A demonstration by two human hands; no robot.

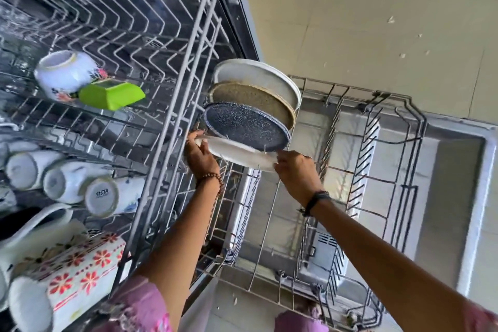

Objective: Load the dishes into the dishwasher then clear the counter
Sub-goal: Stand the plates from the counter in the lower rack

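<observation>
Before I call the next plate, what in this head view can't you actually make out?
- White plate, held by left hand and right hand: its rack slot is hidden behind the blue plate.
- Largest white plate: lower part covered by the speckled tan plate.
- Upper rack: left side cut off by the frame edge.
- Mug lettering: too small to read surely.

Pale beige tiled floor [377,21] with scattered white specks [390,19], brightly lit.
</observation>
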